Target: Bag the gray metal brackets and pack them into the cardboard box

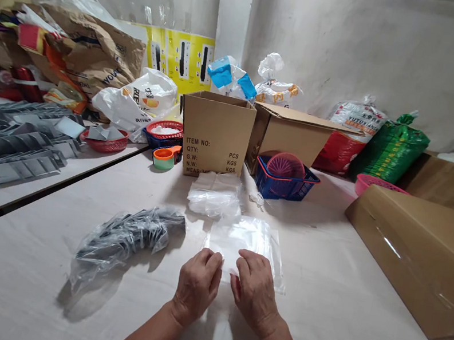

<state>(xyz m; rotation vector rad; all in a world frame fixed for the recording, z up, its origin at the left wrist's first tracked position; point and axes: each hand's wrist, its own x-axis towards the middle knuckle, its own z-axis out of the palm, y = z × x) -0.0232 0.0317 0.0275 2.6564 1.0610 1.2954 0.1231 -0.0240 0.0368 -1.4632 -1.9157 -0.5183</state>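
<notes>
A clear plastic bag [250, 243] lies flat on the white table [335, 327] in front of me. My left hand [197, 284] and my right hand [254, 290] rest side by side on its near edge, fingers curled and pinching the plastic. To the left lies a clear bag filled with grey metal parts [128, 238]. Behind the flat bag sits a pile of empty clear bags [214, 196].
An open cardboard box [215, 133] stands behind the pile, a blue basket with a pink lid [285, 177] to its right. A long taped carton [420, 263] lies at the right. Grey metal brackets [8, 148] cover the left table. Sacks and bags line the wall.
</notes>
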